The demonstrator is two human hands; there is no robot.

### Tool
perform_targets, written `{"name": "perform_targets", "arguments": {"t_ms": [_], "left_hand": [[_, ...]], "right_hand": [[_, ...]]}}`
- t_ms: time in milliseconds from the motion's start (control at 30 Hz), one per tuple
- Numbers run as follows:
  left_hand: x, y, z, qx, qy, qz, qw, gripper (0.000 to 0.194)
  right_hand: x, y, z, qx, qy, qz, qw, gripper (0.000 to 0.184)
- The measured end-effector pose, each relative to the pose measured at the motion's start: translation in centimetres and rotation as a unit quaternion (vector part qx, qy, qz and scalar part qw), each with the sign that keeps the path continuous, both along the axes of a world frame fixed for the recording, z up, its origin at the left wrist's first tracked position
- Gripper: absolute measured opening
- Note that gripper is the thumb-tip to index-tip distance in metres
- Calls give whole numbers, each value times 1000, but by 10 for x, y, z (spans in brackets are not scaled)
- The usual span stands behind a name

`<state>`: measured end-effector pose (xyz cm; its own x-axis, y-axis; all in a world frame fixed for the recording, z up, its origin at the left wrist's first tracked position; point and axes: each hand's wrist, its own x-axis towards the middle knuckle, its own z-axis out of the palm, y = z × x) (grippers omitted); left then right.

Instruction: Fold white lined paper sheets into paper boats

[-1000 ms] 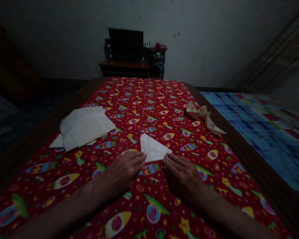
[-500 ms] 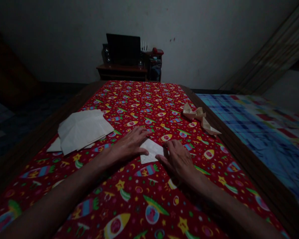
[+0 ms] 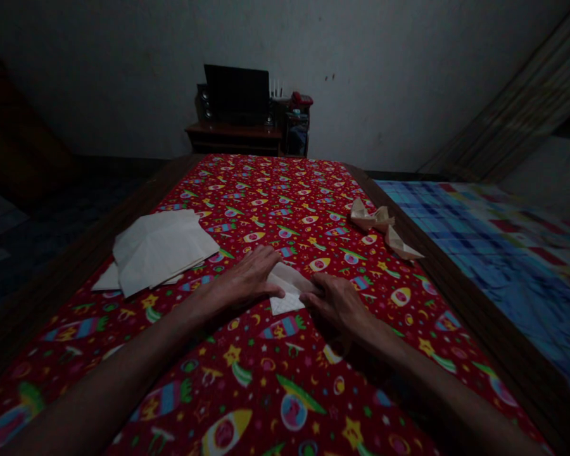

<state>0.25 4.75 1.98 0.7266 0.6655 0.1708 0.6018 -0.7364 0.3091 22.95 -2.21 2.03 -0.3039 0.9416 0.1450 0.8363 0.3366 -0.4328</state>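
Note:
A small folded sheet of white paper [image 3: 287,303] lies on the red patterned cloth [image 3: 237,367] between my two hands. Its far part is raised in a fold, while the near part stays flat. My left hand [image 3: 253,275] holds the paper's left side, thumb on top and fingers along the far edge. At the right end, my right hand [image 3: 335,301] pinches the paper between thumb and curled fingers. Some of the paper is hidden under both hands.
A stack of white paper sheets [image 3: 164,250] lies to the left. Several folded paper shapes [image 3: 377,221] sit by the right table edge. Beyond the table stands a cabinet with a dark monitor [image 3: 237,95]. A bed with a checked blue cover [image 3: 437,221] is at the right.
The paper's far part has lifted into a fold. My right hand's fingers have closed on the right end; my left hand has barely moved.

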Motion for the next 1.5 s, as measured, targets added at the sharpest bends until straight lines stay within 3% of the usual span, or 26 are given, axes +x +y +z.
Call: {"name": "perform_targets", "arguments": {"t_ms": [67, 167, 300, 500, 700, 867, 1133, 1500], "left_hand": [[-1, -5, 1, 2, -15, 15, 1000, 49], [-2, -12, 1, 17, -36, 64, 997, 70], [-1, -19, 0, 48, -36, 102, 993, 76], [-5, -19, -3, 51, 1, 82, 995, 39], [-5, -16, -5, 28, -9, 96, 995, 40], [-3, -14, -3, 0, -19, 118, 993, 42], [-4, -14, -1, -8, -32, 102, 994, 38], [-1, -10, 2, -66, -56, 111, 990, 29]], "right_hand": [[2, 14, 5, -20, 27, 26, 999, 16], [5, 41, 10, -54, 36, 90, 994, 15], [6, 64, 5, 14, 34, 129, 991, 15], [8, 48, -9, 64, 155, 94, 981, 22], [5, 34, -9, 48, 100, 89, 990, 34], [1, 36, -10, 64, 78, 72, 992, 30], [1, 33, -9, 118, 64, 68, 989, 21], [1, 43, -13, 25, 84, 74, 993, 21]]}}
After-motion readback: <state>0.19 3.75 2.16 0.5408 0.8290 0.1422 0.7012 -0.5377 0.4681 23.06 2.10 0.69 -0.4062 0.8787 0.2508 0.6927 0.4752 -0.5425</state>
